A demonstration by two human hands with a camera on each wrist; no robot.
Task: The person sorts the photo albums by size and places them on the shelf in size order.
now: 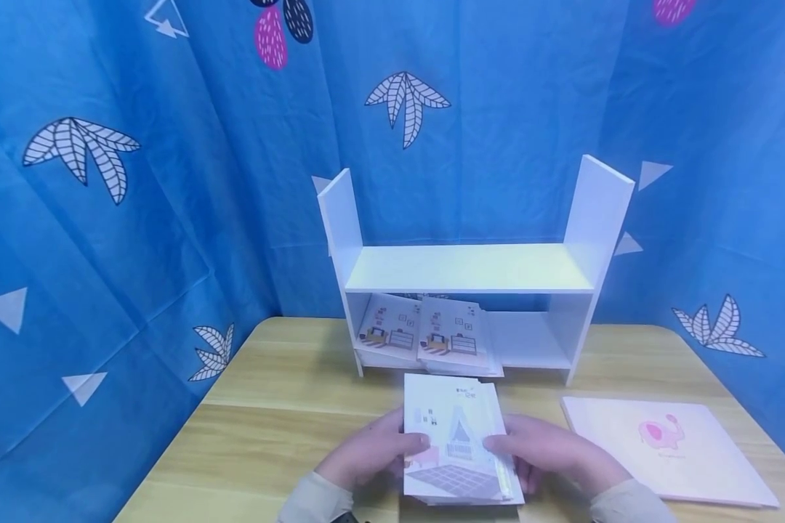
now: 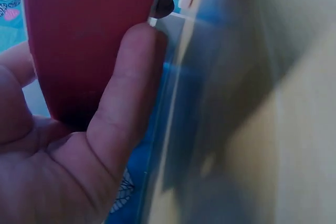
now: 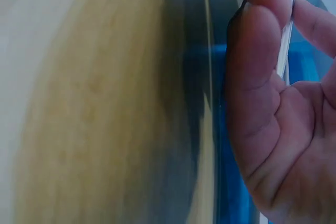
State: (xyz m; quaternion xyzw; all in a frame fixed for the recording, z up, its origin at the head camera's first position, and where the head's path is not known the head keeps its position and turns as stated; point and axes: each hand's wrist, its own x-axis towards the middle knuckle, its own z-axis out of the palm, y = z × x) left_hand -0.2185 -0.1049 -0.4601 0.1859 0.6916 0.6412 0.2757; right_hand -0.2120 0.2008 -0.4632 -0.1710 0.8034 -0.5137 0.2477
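Note:
Both hands grip a small stack of notebooks (image 1: 454, 414) in front of the shelf in the head view. The top cover is white, with a drawn tent-like canopy and a grey checked rug; the lower notebooks stick out at the right and bottom edges. My left hand (image 1: 381, 447) holds the left edge, thumb lying on the cover. On the opposite edge, my right hand (image 1: 549, 450) has its thumb on top and fingers beneath. A dark red underside (image 2: 89, 40) shows in the left wrist view. The right wrist view catches the stack's thin edge (image 3: 286, 51) between thumb and fingers.
A white desktop shelf (image 1: 471, 269) stands at the table's back. Two piles of similar notebooks (image 1: 389, 330) lean side by side in its lower compartment, towards the left. A large white book with a pink elephant (image 1: 667, 450) lies on the wooden table (image 1: 248, 436) at right.

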